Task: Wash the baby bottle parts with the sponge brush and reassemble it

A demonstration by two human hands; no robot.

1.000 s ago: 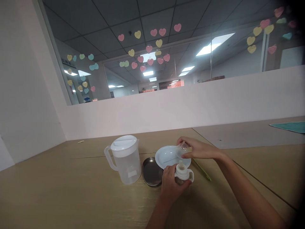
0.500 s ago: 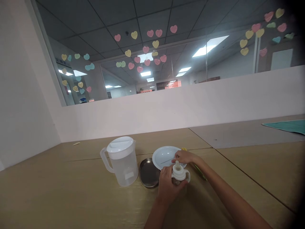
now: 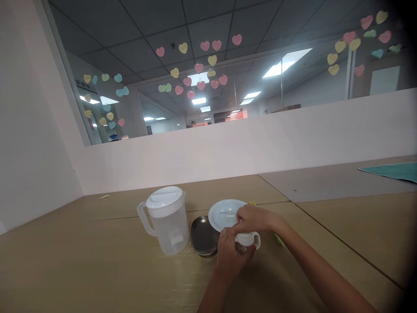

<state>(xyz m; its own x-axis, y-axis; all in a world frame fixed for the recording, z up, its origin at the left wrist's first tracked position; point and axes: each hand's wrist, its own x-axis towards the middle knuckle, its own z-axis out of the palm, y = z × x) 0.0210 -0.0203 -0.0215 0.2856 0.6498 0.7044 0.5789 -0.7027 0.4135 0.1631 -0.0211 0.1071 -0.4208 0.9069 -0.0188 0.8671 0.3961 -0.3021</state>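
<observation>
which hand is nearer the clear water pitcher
Left. The left hand grips the baby bottle just right of the pitcher; the right hand sits farther right, over the bottle's top.

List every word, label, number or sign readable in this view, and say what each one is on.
No text can be read anywhere.
Clear plastic jug with white lid: a pale rectangular label low on its side, too blurred to read.
Red-lit sign behind the glass: too small to read.
White baby bottle top, held by the left hand and right hand: no visible print.
</observation>
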